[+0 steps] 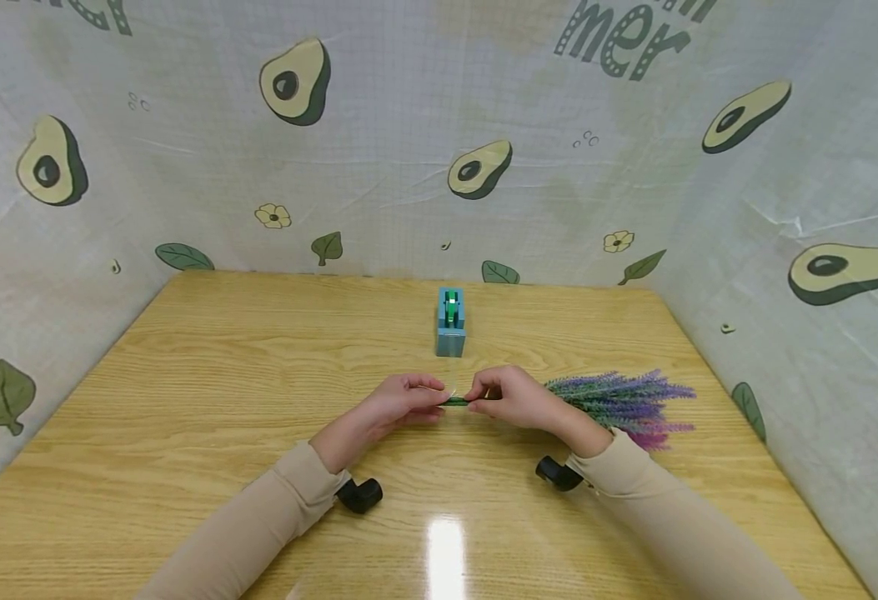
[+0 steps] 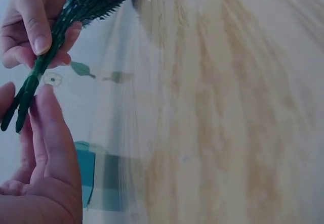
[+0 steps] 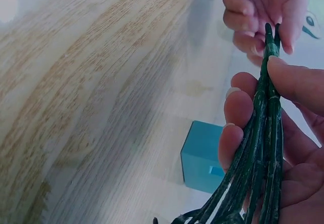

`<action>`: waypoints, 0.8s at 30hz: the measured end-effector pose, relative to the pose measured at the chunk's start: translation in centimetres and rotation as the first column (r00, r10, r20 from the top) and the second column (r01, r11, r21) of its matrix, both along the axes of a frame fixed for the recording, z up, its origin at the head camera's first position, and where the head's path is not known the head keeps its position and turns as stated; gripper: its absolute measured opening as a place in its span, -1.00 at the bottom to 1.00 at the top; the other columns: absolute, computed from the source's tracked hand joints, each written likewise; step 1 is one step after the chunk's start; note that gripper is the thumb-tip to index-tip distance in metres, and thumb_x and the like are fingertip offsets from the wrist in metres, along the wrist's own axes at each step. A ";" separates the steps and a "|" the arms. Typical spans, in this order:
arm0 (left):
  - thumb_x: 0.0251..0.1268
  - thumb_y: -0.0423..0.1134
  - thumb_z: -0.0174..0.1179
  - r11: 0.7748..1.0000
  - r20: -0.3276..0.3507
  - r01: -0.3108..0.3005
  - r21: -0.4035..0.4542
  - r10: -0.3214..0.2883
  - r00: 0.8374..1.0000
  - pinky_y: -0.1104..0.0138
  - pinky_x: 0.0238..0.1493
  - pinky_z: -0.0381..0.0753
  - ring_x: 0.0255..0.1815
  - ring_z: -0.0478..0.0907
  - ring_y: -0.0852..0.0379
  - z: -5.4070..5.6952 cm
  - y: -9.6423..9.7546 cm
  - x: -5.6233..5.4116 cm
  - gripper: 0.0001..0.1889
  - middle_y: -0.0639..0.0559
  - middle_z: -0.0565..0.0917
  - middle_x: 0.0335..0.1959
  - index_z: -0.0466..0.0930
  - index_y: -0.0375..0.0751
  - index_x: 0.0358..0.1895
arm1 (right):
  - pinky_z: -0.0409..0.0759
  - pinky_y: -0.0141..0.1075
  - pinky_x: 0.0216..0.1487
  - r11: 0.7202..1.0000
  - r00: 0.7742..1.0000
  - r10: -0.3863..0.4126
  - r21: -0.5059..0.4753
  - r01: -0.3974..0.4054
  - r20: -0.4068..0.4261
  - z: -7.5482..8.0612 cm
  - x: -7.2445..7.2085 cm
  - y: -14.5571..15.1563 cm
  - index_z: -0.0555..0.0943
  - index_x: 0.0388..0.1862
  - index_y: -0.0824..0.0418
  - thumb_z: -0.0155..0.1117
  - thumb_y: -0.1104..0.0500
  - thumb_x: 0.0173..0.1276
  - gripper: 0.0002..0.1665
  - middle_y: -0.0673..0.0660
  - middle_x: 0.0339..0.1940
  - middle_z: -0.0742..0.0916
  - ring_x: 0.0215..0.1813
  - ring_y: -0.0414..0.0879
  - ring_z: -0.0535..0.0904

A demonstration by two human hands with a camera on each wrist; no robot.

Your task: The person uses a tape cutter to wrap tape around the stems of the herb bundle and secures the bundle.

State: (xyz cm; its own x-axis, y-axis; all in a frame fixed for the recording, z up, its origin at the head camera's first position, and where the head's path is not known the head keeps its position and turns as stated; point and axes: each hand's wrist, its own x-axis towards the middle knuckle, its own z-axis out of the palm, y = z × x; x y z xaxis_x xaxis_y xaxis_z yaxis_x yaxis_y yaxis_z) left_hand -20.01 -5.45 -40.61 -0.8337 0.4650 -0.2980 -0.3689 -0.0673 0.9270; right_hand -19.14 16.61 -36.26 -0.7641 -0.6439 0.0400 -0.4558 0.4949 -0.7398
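A bunch of artificial lavender (image 1: 619,404) with purple and pink flower heads extends to the right beneath my right forearm. My right hand (image 1: 517,398) grips its green stems (image 3: 260,118) between thumb and curled fingers. At the cut ends, my left hand (image 1: 404,404) pinches the stems with thumb and fingertips. A pale, glossy band (image 2: 34,76), like clear tape, circles the stems between the two hands. Beyond the hands stands a blue tape dispenser (image 1: 450,343) holding a green-cored roll (image 1: 451,307).
The wooden table (image 1: 258,350) is bounded at the back and sides by an avocado-print cloth (image 1: 393,150). Black wrist-camera mounts (image 1: 359,495) hang below both sleeves. A bright reflection lies on the near tabletop.
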 end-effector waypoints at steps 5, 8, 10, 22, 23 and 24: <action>0.29 -0.29 0.18 0.999 0.017 0.022 -0.038 -0.021 1.000 0.35 -0.19 0.64 -0.36 0.63 0.16 -0.1 -0.3 0.0 -0.76 -0.06 0.66 -0.34 0.57 -0.42 -0.10 | 0.50 -0.33 -0.51 1.000 1.000 -0.002 0.018 0.002 -0.031 0.0 0.0 0.0 0.63 -0.32 0.24 0.29 0.28 0.26 -0.97 -0.01 -0.36 0.68 -0.49 -0.17 0.51; 0.27 -0.34 0.19 1.000 0.021 0.019 -0.013 -0.018 1.000 0.35 -0.17 0.63 -0.36 0.62 0.19 -0.1 -0.4 -0.1 -0.74 -0.06 0.66 -0.36 0.57 -0.48 -0.07 | 0.54 -0.32 -0.42 0.999 0.999 0.016 0.037 -0.014 -0.039 0.1 -0.1 0.2 0.63 -0.25 0.19 0.28 0.29 0.27 -0.92 -0.02 -0.33 0.68 -0.40 -0.19 0.55; 0.26 -0.37 0.19 1.000 0.023 0.013 0.001 -0.013 1.000 0.34 -0.14 0.62 -0.35 0.62 0.20 0.0 -0.5 -0.1 -0.72 -0.04 0.66 -0.37 0.56 -0.52 -0.05 | 0.58 -0.30 -0.30 0.998 0.999 0.033 0.053 -0.031 -0.038 0.1 -0.3 0.4 0.62 -0.19 0.17 0.26 0.31 0.27 -0.86 -0.02 -0.28 0.68 -0.29 -0.18 0.57; 0.25 -0.50 0.13 1.000 -0.007 0.012 -0.003 -0.012 1.000 0.25 0.01 0.56 -0.21 0.62 0.18 0.0 -0.6 -0.3 -0.67 -0.10 0.64 -0.15 0.47 -0.57 0.08 | 0.53 -0.34 -0.31 0.980 0.989 0.096 0.187 -0.074 -0.114 0.5 -0.7 0.5 0.64 -0.12 0.20 0.28 0.36 0.22 -0.76 -0.05 -0.31 0.63 -0.31 -0.18 0.50; 0.25 -0.51 0.13 1.000 -0.013 0.013 -0.004 -0.013 1.000 0.25 0.01 0.56 -0.21 0.61 0.18 0.0 -0.6 -0.3 -0.66 -0.10 0.63 -0.13 0.47 -0.58 0.08 | 0.51 -0.35 -0.35 0.977 0.988 0.098 0.199 -0.073 -0.119 0.5 -0.7 0.4 0.63 -0.13 0.20 0.28 0.36 0.21 -0.76 -0.06 -0.33 0.62 -0.35 -0.18 0.48; 0.25 -0.51 0.13 1.000 -0.019 0.014 -0.003 -0.014 1.000 0.26 0.00 0.57 -0.22 0.61 0.18 -0.1 -0.6 -0.3 -0.66 -0.10 0.63 -0.13 0.46 -0.58 0.09 | 0.49 -0.35 -0.37 0.975 0.987 0.102 0.211 -0.075 -0.125 0.4 -0.8 0.3 0.63 -0.13 0.20 0.28 0.36 0.21 -0.77 -0.06 -0.35 0.60 -0.37 -0.18 0.46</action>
